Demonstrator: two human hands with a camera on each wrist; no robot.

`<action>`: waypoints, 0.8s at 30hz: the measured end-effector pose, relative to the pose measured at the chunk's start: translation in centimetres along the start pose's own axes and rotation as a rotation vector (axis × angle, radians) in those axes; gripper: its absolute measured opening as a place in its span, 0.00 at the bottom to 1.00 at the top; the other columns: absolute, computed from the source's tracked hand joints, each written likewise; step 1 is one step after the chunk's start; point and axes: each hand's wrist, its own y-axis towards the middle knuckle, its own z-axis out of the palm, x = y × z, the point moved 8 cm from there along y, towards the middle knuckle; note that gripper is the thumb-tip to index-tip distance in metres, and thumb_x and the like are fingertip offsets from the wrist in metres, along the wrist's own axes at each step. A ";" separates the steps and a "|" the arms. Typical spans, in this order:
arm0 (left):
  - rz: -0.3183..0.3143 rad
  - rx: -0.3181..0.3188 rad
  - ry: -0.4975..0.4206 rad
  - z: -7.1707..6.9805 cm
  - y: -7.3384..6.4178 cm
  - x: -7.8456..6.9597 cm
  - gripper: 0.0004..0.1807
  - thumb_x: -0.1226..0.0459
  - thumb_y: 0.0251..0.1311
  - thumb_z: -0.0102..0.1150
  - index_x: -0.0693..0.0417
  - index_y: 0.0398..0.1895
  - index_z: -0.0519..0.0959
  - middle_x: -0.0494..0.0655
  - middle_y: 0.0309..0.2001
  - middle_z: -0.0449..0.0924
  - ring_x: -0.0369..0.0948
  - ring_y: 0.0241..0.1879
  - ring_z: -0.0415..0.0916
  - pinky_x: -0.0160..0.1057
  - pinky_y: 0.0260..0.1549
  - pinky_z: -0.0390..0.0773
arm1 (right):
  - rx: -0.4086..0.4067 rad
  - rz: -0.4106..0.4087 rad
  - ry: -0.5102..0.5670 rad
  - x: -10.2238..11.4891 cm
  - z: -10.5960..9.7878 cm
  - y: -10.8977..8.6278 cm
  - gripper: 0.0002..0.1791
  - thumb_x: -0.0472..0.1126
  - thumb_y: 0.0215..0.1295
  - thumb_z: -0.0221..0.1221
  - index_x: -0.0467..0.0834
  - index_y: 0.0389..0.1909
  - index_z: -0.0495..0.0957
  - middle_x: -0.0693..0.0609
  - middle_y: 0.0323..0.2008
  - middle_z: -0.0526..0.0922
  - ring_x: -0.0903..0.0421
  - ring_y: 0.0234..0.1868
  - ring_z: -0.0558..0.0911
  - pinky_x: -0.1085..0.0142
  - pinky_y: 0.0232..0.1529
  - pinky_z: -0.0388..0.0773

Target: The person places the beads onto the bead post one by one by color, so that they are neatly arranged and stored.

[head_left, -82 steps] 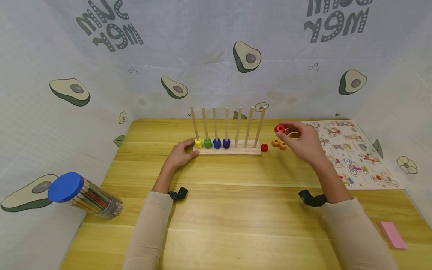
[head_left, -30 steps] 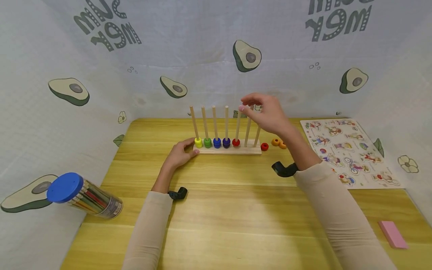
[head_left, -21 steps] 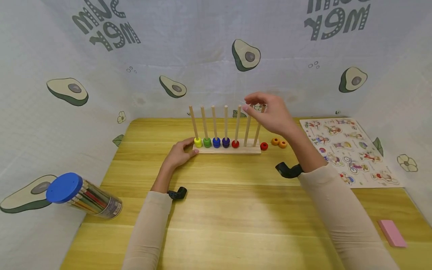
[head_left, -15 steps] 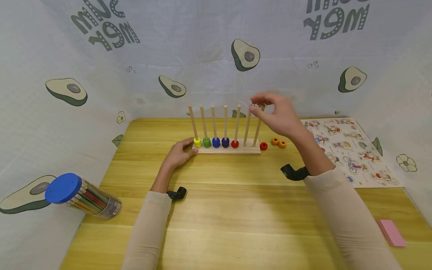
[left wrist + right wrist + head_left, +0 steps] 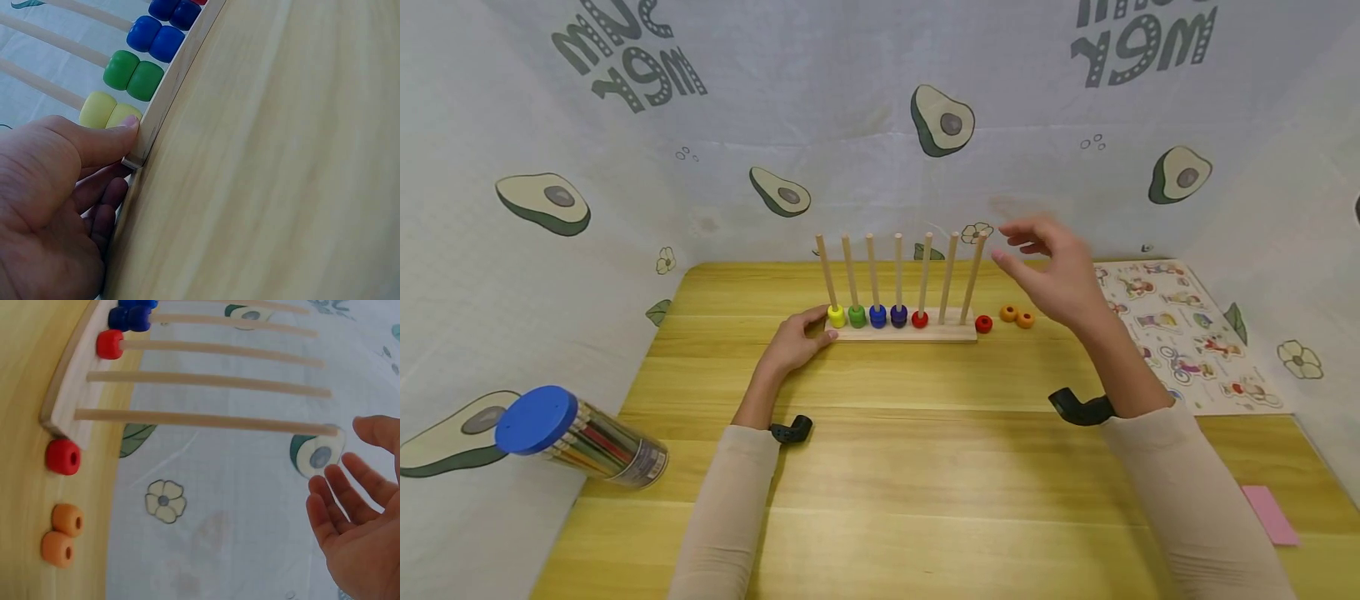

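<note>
My left hand (image 5: 795, 340) holds the left end of a wooden peg stand (image 5: 898, 335), thumb pressed on its base beside the yellow beads (image 5: 97, 111). Rightward along the stand, pegs carry green beads (image 5: 857, 317), blue beads (image 5: 877, 317), dark purple beads (image 5: 898, 316) and one red bead (image 5: 110, 344). The two rightmost pegs are bare. My right hand (image 5: 1056, 271) is in the air right of the stand, fingers spread and nothing in them. Below it on the table lie a loose red bead (image 5: 983, 323), close to the stand's right end, and two orange beads (image 5: 57, 549).
A clear tub of pencils with a blue lid (image 5: 537, 419) stands at the left. On the right lie a picture puzzle board (image 5: 1195, 333) and a pink block (image 5: 1270, 515). A printed cloth (image 5: 865, 125) hangs behind the table.
The red bead from my right hand now sits on the peg right of the purple beads. That hand has since moved rightward, off the pegs. My left hand keeps its hold.
</note>
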 end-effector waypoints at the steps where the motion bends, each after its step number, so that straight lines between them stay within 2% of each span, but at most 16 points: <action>1: -0.001 0.001 0.001 0.0 0.0 0.0 0.34 0.53 0.73 0.62 0.47 0.79 0.66 0.51 0.78 0.63 0.53 0.80 0.55 0.57 0.78 0.55 | 0.003 0.011 0.004 -0.4 0.0 -0.2 0.21 0.45 0.74 0.62 0.40 0.63 0.79 0.44 0.59 0.80 0.46 0.59 0.78 0.60 0.63 0.73; 6: -0.007 0.002 -0.003 0.0 0.0 0.0 0.34 0.53 0.73 0.61 0.46 0.79 0.66 0.51 0.78 0.63 0.53 0.80 0.55 0.57 0.78 0.55 | 0.044 0.081 -0.008 -2.9 0.7 -1.4 0.23 0.49 0.75 0.61 0.42 0.64 0.78 0.43 0.59 0.81 0.47 0.57 0.79 0.63 0.58 0.74; 11: -0.006 0.004 -0.007 0.0 0.0 0.0 0.34 0.53 0.73 0.61 0.46 0.79 0.66 0.51 0.78 0.63 0.54 0.80 0.55 0.59 0.78 0.56 | 0.115 0.182 -0.015 -6.4 2.3 -3.0 0.25 0.53 0.75 0.60 0.43 0.65 0.77 0.42 0.58 0.81 0.46 0.55 0.80 0.71 0.50 0.73; 14: -0.006 0.003 -0.009 0.0 0.0 0.1 0.34 0.53 0.72 0.62 0.45 0.79 0.66 0.51 0.79 0.63 0.54 0.80 0.54 0.59 0.78 0.55 | 0.146 0.198 -0.018 -8.0 3.4 -3.7 0.25 0.53 0.75 0.60 0.41 0.65 0.77 0.40 0.58 0.82 0.44 0.54 0.82 0.72 0.50 0.74; 16: -0.005 0.001 -0.012 0.0 0.1 0.2 0.34 0.53 0.72 0.62 0.45 0.79 0.66 0.51 0.78 0.63 0.54 0.80 0.54 0.58 0.78 0.55 | 0.159 0.197 -0.029 -8.9 4.0 -4.0 0.25 0.51 0.75 0.60 0.40 0.64 0.77 0.40 0.58 0.82 0.43 0.54 0.83 0.69 0.51 0.76; 22: -0.001 -0.001 -0.015 0.0 0.1 0.2 0.34 0.53 0.72 0.63 0.46 0.78 0.67 0.51 0.78 0.64 0.54 0.80 0.55 0.58 0.78 0.55 | 0.219 0.238 -0.030 -10.4 5.6 -4.7 0.26 0.48 0.76 0.60 0.38 0.66 0.75 0.37 0.61 0.80 0.40 0.55 0.82 0.48 0.57 0.80; 24: 0.003 0.000 -0.012 0.0 0.1 0.2 0.34 0.53 0.72 0.62 0.46 0.78 0.67 0.51 0.78 0.64 0.54 0.80 0.55 0.58 0.78 0.56 | 0.237 0.260 -0.025 -10.7 5.9 -4.9 0.26 0.47 0.76 0.60 0.37 0.67 0.74 0.36 0.62 0.79 0.38 0.56 0.81 0.44 0.58 0.80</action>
